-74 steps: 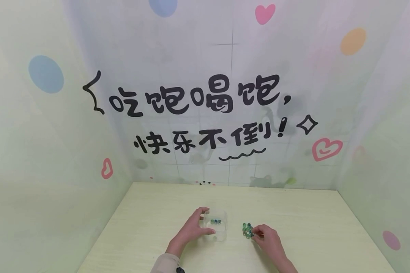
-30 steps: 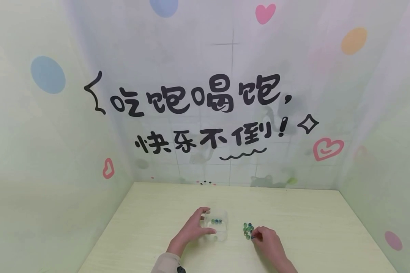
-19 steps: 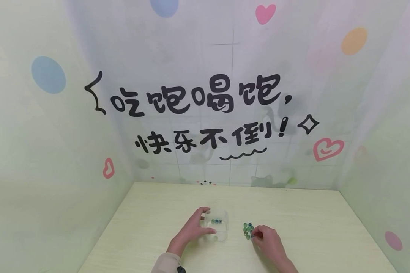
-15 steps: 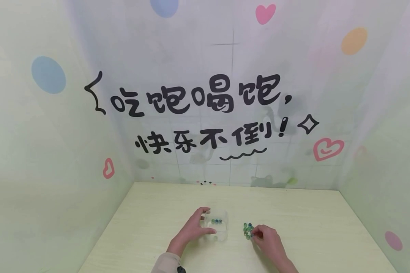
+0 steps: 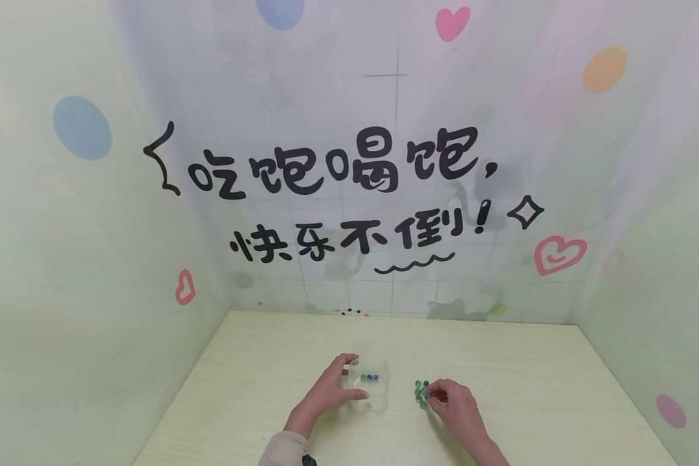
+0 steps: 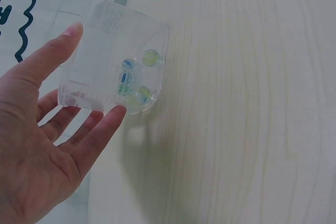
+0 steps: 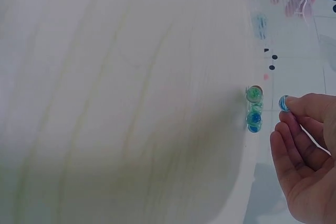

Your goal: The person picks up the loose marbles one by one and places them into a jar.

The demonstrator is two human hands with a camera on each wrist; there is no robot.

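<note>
My left hand point(image 5: 328, 389) holds a clear plastic box point(image 6: 105, 40) from its left side, thumb on one side and fingers on the other. Several marbles point(image 6: 151, 57) lie inside the box, showing as a small row in the head view. Between thumb and fingertip, my right hand point(image 7: 304, 156) pinches a blue swirled marble point(image 7: 284, 103). In the right wrist view this marble is apart from the loose cluster of green and blue marbles point(image 5: 421, 395) on the table. The cluster lies right of the box, just left of my right hand.
The pale wood-grain table point(image 5: 279, 343) extends around the box and the marbles. Printed curtain-like walls point(image 5: 326, 291) with dots, hearts and black lettering enclose it at the back and both sides.
My right hand has lifted slightly from the cluster's right edge, with the blue marble in its fingertips. The left hand and box stay in place.
</note>
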